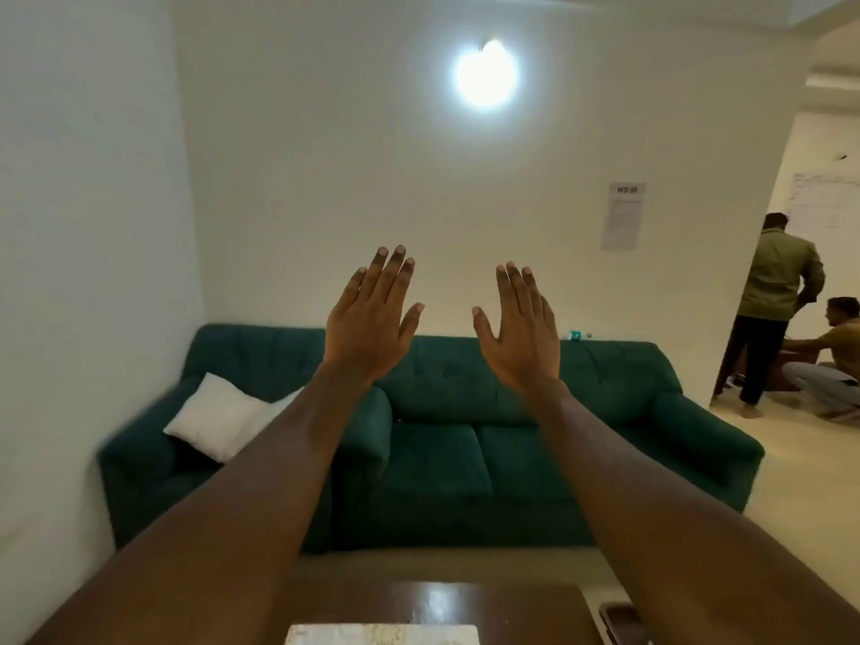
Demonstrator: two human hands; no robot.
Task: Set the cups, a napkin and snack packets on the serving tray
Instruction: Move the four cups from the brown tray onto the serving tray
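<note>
Facing a green sofa (465, 425), left hand (367, 325) and right hand (519, 337) spread empty (dark table (488, 602) below).

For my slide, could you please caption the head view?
Both hands, left and right, raised open and empty before a green sofa.

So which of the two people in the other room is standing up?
The person in the olive-green shirt and dark trousers is standing, back to the camera. The other person, further right, is crouched low near the floor.
</note>
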